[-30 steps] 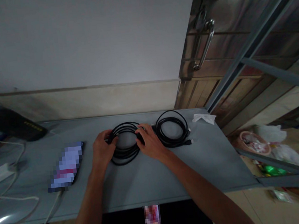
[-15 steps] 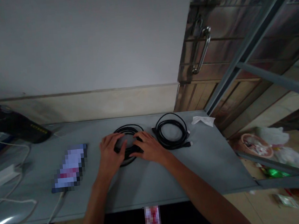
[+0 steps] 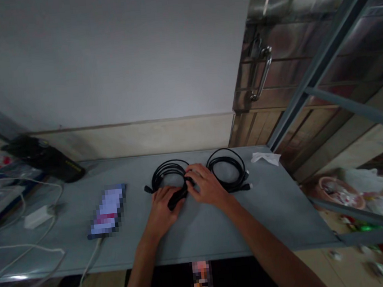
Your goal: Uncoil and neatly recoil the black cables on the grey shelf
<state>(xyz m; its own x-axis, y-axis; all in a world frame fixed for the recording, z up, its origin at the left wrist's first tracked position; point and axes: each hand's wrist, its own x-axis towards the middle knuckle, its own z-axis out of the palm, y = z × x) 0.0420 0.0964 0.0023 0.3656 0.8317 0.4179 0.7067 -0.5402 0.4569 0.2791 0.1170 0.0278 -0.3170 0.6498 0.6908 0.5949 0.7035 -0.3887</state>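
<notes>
A coil of black cable [image 3: 166, 166] lies on the grey table, a plug end sticking out on its left. My left hand [image 3: 164, 208] is closed on the coil's near side, where a thick black section shows between thumb and fingers. On the coil's right side, the fingers of my right hand [image 3: 205, 185] are bent around the cable strands. Just right of that hand lies a second black cable coil [image 3: 229, 186], with plug ends at its right. My right hand overlaps this coil's left edge in view; whether they touch I cannot tell.
Left on the table [image 3: 127, 253] lie a phone [image 3: 108, 210] with a cord, a white adapter [image 3: 38, 217], loose white cords and a black bottle [image 3: 51, 159]. A crumpled white paper [image 3: 265, 158] lies far right. A metal frame post [image 3: 321, 54] rises at the right edge.
My left hand has moved from the coil's left side to its near side. My right hand has shifted onto its right side. The coil's plug end now shows at left. The camera view has shifted slightly.
</notes>
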